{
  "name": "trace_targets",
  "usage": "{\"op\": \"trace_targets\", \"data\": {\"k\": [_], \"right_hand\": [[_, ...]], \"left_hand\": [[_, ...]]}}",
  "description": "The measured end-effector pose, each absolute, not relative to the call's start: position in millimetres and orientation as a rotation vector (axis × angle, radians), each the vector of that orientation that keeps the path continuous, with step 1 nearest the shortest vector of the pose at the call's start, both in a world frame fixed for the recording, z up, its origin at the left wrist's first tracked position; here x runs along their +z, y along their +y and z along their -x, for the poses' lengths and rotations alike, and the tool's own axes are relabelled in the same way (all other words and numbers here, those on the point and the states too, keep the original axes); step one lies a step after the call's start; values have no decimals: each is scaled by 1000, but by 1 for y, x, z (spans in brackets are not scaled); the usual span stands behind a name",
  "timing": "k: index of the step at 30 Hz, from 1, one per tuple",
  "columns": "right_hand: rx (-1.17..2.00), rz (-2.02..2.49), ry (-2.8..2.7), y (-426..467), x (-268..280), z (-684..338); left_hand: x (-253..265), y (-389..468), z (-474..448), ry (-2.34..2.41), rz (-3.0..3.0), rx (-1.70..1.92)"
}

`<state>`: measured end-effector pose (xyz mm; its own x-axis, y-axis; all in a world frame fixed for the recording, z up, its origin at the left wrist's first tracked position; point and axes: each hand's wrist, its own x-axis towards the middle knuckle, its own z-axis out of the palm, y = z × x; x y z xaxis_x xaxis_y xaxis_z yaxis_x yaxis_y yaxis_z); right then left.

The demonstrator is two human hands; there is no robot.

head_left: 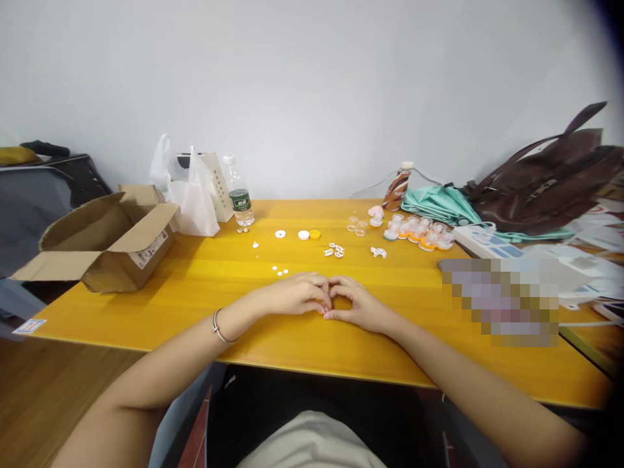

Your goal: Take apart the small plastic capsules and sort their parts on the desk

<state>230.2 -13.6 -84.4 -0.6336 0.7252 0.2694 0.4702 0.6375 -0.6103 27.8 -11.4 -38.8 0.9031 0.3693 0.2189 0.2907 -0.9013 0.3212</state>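
Note:
Low over the near middle of the table, my left hand and my right hand meet at the fingertips. Both are closed, with fingers curled and thumbs pressed in. Anything between them is too small or hidden to make out. Just beyond lie several small white discs and white openwork plastic pieces. Another white openwork piece lies to their right. Farther back are a white ring, a white round part, a yellow round part and clear rings.
An open cardboard box, white plastic bag and water bottle stand left. Clear-topped pieces with coloured bases, a brown drink bottle, teal cloth, brown bag, power strip and blurred-out object lie right.

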Motion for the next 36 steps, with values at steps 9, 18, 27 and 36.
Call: {"op": "trace_targets", "data": {"k": [9,18,27,36], "right_hand": [[699,939,-2349,-13,-84,-230],[703,923,-2365,-13,-84,-229],[710,949,-2342,-13,-82,-229],[724,949,-2360,-13,-82,-230]], "left_hand": [[-36,-7,-29,493,-2732,282],[-35,-2,-34,410,-2848,237],[-48,2,-25,407,-2961,396],[-57,2,-22,391,-3122,409]]}}
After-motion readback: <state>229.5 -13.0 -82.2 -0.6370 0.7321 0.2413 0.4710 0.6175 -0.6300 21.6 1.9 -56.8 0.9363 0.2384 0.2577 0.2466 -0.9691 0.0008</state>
